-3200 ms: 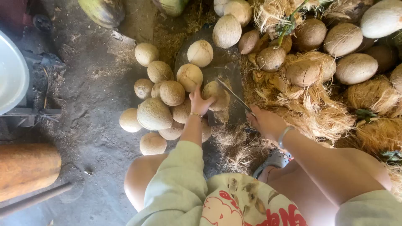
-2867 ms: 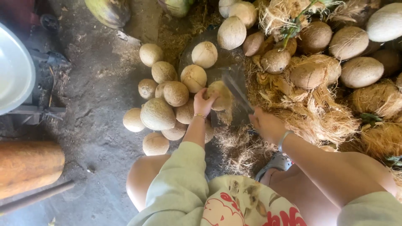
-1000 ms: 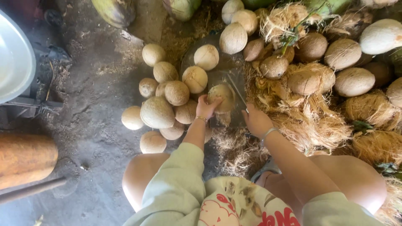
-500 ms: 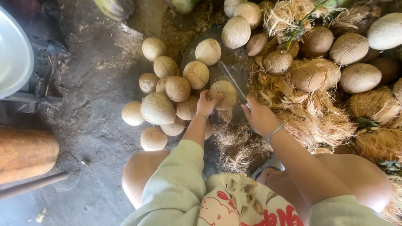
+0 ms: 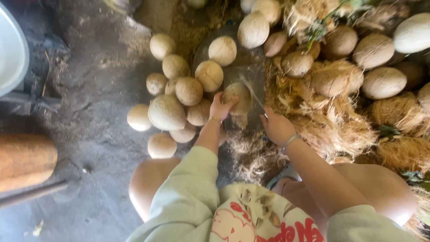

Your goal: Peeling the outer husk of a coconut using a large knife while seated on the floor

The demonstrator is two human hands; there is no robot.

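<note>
Knees and pale green sleeves fill the bottom of the view, w/ a printed shirt front between them. Left hand [image 5: 220, 106] sits just above center, fingers curled over the near side of a husked coconut [image 5: 238, 96], gripping it firm and pinning it on a dark block [image 5: 251, 74]. Right hand [image 5: 277, 127], at approx 4 o'clock from that coconut, is closed around the handle of a blade [image 5: 251, 93]; the thin blade runs up toward 11 o'clock and lies against the coconut's right side. A bracelet [image 5: 291, 140] rings the right wrist. Loose husk fibre [image 5: 251, 154] lies on the ground right below both hands, at 6 o'clock. At 9 o'clock from the left hand is a cluster of pale peeled coconuts [image 5: 166, 112], touching one another, approx a dozen, on dark dirt floor [image 5: 89, 116]. At 3 o'clock, a heap of shaggy husk [image 5: 340, 121] w/ more coconuts on it. Further out at 12 to 2 o'clock, bigger unhusked coconuts [image 5: 383, 83]. Far left: an orange-brown log-like cylinder [image 5: 24, 161] at 8 o'clock, and a white basin rim [image 5: 13, 54] at 10 o'clock.
</note>
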